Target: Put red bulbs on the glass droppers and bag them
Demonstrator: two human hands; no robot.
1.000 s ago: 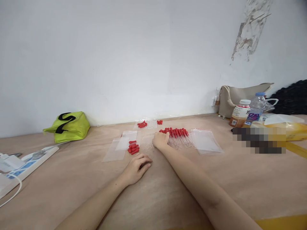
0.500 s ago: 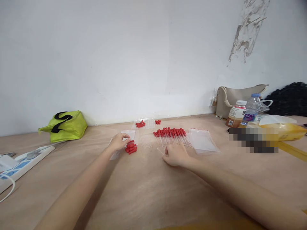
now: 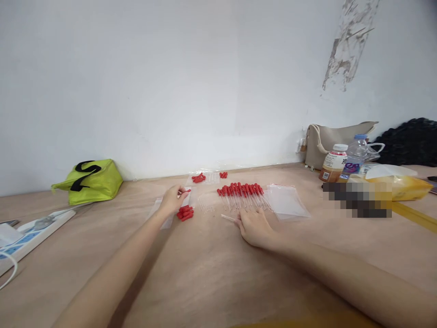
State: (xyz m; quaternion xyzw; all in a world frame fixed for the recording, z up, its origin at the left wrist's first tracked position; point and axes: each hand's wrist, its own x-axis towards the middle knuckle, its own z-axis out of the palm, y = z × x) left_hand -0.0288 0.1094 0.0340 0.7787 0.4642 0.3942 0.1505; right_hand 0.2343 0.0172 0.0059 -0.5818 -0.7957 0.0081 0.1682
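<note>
My left hand point(image 3: 173, 199) pinches a red rubber bulb point(image 3: 186, 191) just above a small heap of red bulbs point(image 3: 185, 213). In my right hand point(image 3: 255, 225) is a thin clear glass tube point(image 3: 227, 217), its free end pointing left. Beyond the right hand lies a row of red-topped droppers point(image 3: 241, 189), bulbs toward the wall and clear stems toward me. Several loose clear tubes point(image 3: 206, 202) lie between the two hands. Under and beside the left hand is a clear plastic bag point(image 3: 167, 223).
At the back sit more red bulbs point(image 3: 198, 177) and clear tubes on plastic. A zip bag point(image 3: 287, 201) lies right of the droppers. A lime-green bag point(image 3: 92, 182) and a power strip point(image 3: 37, 234) are at left; bottles point(image 3: 334, 163) and a beige bag point(image 3: 327, 136) at right.
My left hand has picked up a red bulb and lifted it slightly from the heap. My right hand still holds the tube, now turned more level.
</note>
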